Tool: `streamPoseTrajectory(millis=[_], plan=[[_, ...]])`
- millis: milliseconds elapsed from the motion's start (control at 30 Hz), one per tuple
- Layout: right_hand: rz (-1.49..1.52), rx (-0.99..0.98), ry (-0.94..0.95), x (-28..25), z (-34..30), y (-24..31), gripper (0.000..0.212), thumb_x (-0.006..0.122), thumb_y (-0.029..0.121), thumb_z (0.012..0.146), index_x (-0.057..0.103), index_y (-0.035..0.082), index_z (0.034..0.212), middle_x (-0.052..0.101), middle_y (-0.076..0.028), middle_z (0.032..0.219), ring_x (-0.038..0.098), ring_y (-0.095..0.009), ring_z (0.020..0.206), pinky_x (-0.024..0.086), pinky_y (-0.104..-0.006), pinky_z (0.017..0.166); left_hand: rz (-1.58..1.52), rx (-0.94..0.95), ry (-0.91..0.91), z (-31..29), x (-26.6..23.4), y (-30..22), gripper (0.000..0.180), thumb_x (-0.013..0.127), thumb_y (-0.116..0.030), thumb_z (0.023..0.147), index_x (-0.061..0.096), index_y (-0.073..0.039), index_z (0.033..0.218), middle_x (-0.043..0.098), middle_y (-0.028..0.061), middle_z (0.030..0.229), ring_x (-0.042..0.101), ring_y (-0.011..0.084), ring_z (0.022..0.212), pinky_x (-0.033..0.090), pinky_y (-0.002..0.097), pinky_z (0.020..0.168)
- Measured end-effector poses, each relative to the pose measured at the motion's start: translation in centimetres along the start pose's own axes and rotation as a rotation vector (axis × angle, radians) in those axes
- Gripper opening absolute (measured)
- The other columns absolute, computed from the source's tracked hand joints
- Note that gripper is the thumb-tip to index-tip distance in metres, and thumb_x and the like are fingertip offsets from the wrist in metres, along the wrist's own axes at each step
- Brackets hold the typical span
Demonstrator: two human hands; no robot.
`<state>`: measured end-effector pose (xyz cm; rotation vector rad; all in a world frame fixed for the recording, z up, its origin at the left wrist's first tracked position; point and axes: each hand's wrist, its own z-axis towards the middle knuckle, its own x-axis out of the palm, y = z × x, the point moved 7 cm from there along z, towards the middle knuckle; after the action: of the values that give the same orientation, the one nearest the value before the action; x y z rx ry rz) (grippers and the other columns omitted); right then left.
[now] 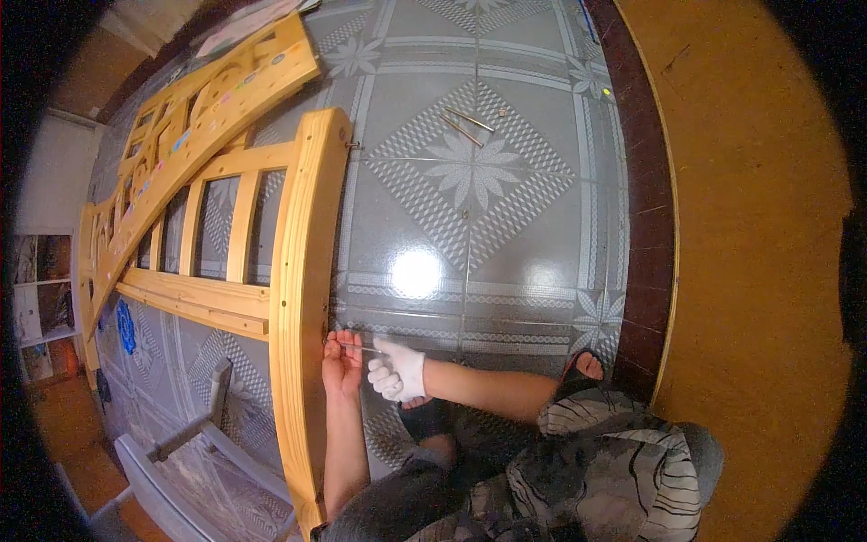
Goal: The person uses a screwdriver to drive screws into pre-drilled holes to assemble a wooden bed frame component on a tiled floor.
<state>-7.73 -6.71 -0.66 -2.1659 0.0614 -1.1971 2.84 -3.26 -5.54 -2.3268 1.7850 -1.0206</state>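
My left hand point(341, 366), bare and palm up, is at the side of a pale wooden post point(291, 235), with fingers curled round one end of a thin metal rod point(363, 348). The rod's other end runs into my right hand point(397, 372), which wears a white glove and is closed on it. Whether the rod is a tool or a bolt is too small to tell. The post belongs to a slatted wooden bed-end frame point(208, 287) lying on the floor. From the post's far end a small metal bolt point(352, 144) sticks out.
Two long metal rods point(468, 119) lie on the patterned grey tiles ahead. A second wooden panel point(253, 77) with a curved rail overlaps the frame at left. A grey plastic chair point(176, 461) stands at lower left, near a blue bundle point(125, 327). An orange-brown surface point(750, 226) borders the right.
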Motion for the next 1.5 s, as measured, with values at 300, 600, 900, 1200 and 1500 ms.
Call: streamPoseTrajectory(millis=[300,600,900,1200,1500], plan=[[0.169,-0.117,-0.196,-1.8,2.4,1.0,0.035,0.038,0.038,0.085,0.042,0.012,0.063,0.033,0.002,0.048,0.028,-0.010,0.035,0.020,-0.0230,0.031,0.096,0.053,-0.022,-0.4,0.3,0.1,0.014,0.040,-0.011,0.087,0.051,-0.006,0.096,0.058,0.0054,0.088,0.056,0.0192,0.087,0.043,0.0390,0.087],[-1.426,-1.331,-0.410,0.9,-2.3,6.4,0.016,0.045,0.023,0.080,0.053,0.009,0.081,0.049,-0.007,0.067,0.050,-0.022,0.062,0.043,-0.0333,0.060,0.036,-0.028,0.009,0.6,-0.2,0.0,0.021,0.037,-0.016,0.090,0.049,-0.007,0.104,0.056,0.0087,0.100,0.053,0.0220,0.096,0.043,0.0408,0.087],[-2.604,-1.301,-0.490,3.7,-4.1,5.7,0.024,0.050,0.031,0.079,0.054,0.008,0.078,0.052,-0.010,0.077,0.053,-0.028,0.076,0.042,-0.0376,0.066,0.193,-0.019,-0.075,-0.3,0.7,-0.1,0.021,0.036,-0.016,0.090,0.046,-0.007,0.107,0.054,0.0082,0.104,0.053,0.0214,0.097,0.043,0.0408,0.087],[-0.376,-0.064,0.082,-1.2,0.2,3.2,0.041,0.045,0.049,0.082,0.041,0.015,0.060,0.028,0.005,0.050,0.026,-0.007,0.041,0.022,-0.0216,0.036,0.103,-0.022,-0.057,-0.4,0.4,-0.3,0.020,0.039,-0.015,0.089,0.047,-0.006,0.106,0.056,0.0077,0.103,0.055,0.0204,0.095,0.045,0.0397,0.085],[-0.440,-0.050,0.083,-1.2,0.6,2.9,0.035,0.052,0.038,0.081,0.039,0.016,0.057,0.024,0.008,0.044,0.022,-0.006,0.034,0.017,-0.0214,0.032,0.206,-0.035,-0.011,-0.4,0.2,-0.2,0.020,0.039,-0.017,0.090,0.047,-0.008,0.106,0.052,0.0095,0.106,0.052,0.0210,0.098,0.043,0.0403,0.087]])
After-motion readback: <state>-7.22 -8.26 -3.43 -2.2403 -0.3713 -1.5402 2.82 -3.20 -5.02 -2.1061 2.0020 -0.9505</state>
